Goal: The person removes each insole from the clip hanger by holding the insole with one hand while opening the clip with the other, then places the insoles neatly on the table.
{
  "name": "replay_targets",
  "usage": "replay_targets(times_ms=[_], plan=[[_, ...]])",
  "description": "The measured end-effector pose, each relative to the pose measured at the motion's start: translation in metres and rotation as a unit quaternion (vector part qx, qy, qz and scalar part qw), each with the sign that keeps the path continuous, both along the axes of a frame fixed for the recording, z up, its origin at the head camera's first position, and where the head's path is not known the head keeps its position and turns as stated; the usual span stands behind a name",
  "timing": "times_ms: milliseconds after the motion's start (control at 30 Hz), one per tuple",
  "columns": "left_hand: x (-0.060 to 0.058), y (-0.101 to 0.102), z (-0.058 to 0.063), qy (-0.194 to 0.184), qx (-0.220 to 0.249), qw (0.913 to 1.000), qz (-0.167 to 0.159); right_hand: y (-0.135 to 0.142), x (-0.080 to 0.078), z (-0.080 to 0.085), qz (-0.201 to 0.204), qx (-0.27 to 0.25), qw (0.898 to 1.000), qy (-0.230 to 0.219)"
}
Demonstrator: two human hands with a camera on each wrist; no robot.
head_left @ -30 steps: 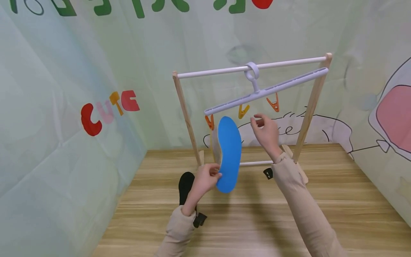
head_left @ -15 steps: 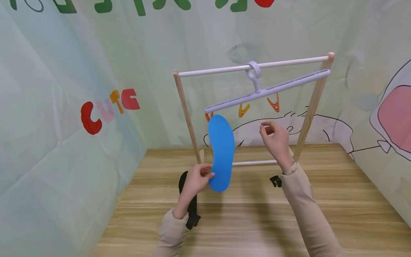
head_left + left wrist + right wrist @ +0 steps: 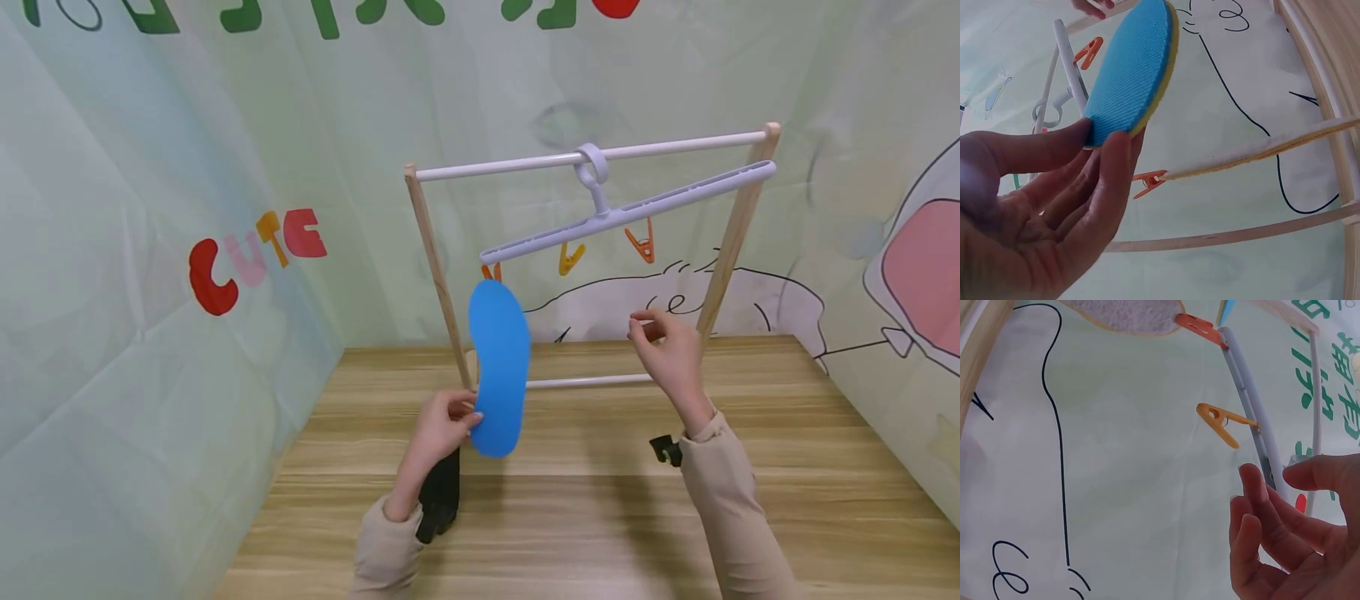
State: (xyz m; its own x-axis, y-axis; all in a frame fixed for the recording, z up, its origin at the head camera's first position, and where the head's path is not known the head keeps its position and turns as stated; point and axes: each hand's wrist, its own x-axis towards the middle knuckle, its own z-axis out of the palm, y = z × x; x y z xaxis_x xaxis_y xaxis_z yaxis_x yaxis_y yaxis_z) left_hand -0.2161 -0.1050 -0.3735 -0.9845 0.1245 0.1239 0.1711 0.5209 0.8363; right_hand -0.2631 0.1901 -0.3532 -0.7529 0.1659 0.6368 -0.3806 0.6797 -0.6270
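In the head view my left hand (image 3: 433,432) pinches a blue insole (image 3: 501,367) by the edge near its lower end. The left wrist view shows the thumb on its textured blue face and fingers behind, with a yellow edge along one side. Another insole (image 3: 1241,155), pale with a yellow edge, hangs from an orange clip (image 3: 1202,330) at the hanger's low left end; in the head view the blue insole hides it. My right hand (image 3: 675,358) holds nothing, fingers loosely bent, to the right below the tilted lilac hanger (image 3: 637,213).
The hanger's ring loops over the white top bar (image 3: 502,167) of a wooden-legged rack. A yellow clip (image 3: 570,258) and another orange clip (image 3: 642,244) hang from it. A black insole (image 3: 442,475) lies on the wooden table (image 3: 585,517), partly behind my left wrist.
My left hand has moved left and slightly down with the blue insole, which now faces the head camera more squarely. The right hand has drawn away rightward and down from the hanger.
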Motion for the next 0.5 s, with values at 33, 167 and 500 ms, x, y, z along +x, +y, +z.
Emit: replay_targets(times_ms=[33,167,500], plan=[[0.001,-0.001,0.0,0.0,0.001,1.0,0.002,0.002,0.001,-0.002,-0.001,0.0,1.0,0.001],[0.004,-0.008,-0.001,-0.002,0.004,1.0,0.004,0.007,0.006,-0.007,0.001,-0.003,1.0,-0.009],[0.01,-0.024,0.001,-0.049,-0.015,0.9987,0.002,0.018,0.017,-0.019,0.003,-0.004,0.999,-0.049]])
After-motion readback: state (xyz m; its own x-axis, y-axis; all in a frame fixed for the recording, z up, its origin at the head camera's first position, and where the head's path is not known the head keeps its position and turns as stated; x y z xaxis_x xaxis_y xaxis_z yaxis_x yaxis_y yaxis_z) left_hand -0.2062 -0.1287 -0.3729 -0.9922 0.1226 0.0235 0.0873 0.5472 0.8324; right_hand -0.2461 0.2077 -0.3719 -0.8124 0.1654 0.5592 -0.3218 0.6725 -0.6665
